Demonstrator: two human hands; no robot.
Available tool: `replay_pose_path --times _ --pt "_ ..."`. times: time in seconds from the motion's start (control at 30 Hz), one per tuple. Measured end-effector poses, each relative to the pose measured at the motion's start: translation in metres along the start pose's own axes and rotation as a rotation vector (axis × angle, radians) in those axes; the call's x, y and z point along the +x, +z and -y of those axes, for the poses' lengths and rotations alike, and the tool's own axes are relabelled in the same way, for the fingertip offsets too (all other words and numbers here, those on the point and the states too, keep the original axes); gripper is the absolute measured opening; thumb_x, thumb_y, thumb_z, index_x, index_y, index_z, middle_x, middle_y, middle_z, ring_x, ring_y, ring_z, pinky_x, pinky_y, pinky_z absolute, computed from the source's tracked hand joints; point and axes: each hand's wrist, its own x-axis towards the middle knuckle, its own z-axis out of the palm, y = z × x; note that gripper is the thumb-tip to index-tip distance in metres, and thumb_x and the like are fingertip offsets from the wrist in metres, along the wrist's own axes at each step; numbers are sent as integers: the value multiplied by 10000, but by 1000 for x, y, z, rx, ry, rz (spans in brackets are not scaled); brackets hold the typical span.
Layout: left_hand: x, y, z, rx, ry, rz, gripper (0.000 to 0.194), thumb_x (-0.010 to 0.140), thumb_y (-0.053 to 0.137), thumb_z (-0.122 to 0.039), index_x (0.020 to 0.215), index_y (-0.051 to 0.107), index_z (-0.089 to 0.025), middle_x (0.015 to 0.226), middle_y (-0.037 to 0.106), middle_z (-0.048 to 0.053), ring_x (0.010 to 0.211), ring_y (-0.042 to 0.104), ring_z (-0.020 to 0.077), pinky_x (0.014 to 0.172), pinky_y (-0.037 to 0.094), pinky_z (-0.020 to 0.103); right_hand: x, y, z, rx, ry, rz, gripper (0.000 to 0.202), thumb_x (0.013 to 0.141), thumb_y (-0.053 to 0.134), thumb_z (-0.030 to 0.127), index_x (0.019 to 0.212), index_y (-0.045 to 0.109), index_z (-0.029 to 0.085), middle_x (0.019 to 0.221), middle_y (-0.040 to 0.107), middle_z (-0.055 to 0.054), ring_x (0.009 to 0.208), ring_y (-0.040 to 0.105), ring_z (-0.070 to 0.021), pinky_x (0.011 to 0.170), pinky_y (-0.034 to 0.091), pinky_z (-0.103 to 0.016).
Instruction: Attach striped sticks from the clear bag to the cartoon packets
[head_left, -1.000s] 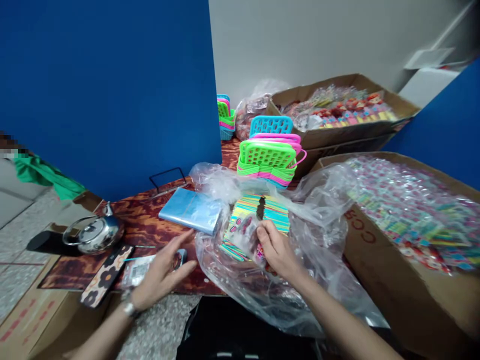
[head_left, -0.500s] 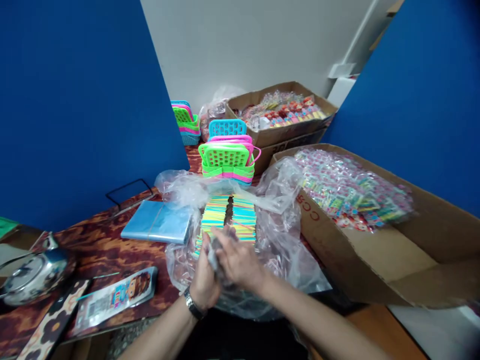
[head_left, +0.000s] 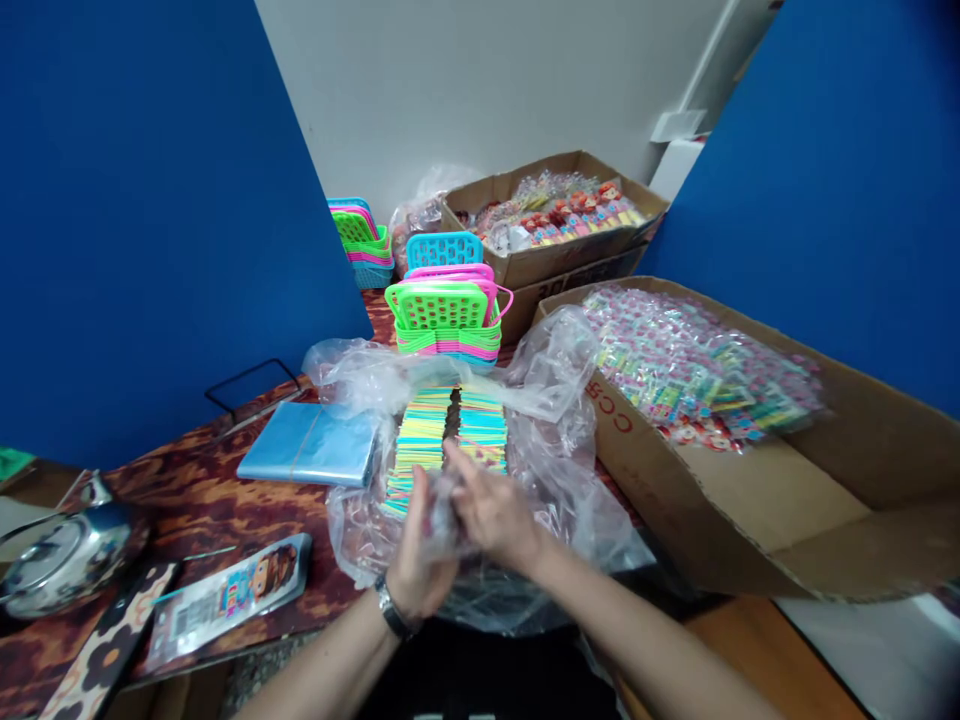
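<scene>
Between my two hands is a small, crinkled clear plastic packet (head_left: 441, 518), blurred by motion, its contents unclear. My left hand (head_left: 421, 572), with a watch at the wrist, holds it from the left side, thumb upward. The fingers of my right hand (head_left: 499, 518) close on its right side, partly smeared. Just beyond my fingertips lie two rows of thin yellow, blue and orange sticks (head_left: 424, 430) with brown tips meeting in the middle. They rest in a spread-out clear plastic bag (head_left: 551, 455) that reaches under my hands.
Stacked coloured baskets (head_left: 442, 325) stand behind the bag. At right is a carton (head_left: 660, 500) of filled packets; another carton (head_left: 592, 250) sits behind. Blue plastic sleeves (head_left: 307, 445), a printed pouch (head_left: 232, 595) and a metal kettle (head_left: 71, 560) lie left. Blue panels (head_left: 150, 200) flank the table.
My right hand has shifted slightly right and its fingers have spread a little from my left hand. More of the clear packet shows between them. The view has moved slightly.
</scene>
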Motion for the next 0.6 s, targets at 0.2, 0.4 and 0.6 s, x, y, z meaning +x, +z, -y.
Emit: replay_pose_path --times 0.2,0.4,0.6 --pt "1 -2 3 -486 -123 106 549 863 261 -590 1255 472 -268 1286 517 65 1132 506 240 919 410 392 -13 -42 -24 14 319 -44 480 925 235 353 1364 322 180 935 681 -89 668 634 -178 650 476 -289" --pt "30 -9 1 103 122 92 328 851 480 -392 1085 583 -187 1120 606 106 1031 557 229 900 409 353 -49 -53 -86 -64 767 -128 468 899 249 412 1285 407 199 849 670 -65 719 634 -213 648 448 -302" --pt "118 17 -14 1090 581 396 234 831 444 -230 953 638 -179 1017 633 99 983 549 236 923 387 366 -58 -30 -123 -207 894 -126 502 906 182 423 1304 365 179 1026 649 -132 811 636 -247 667 433 -330"
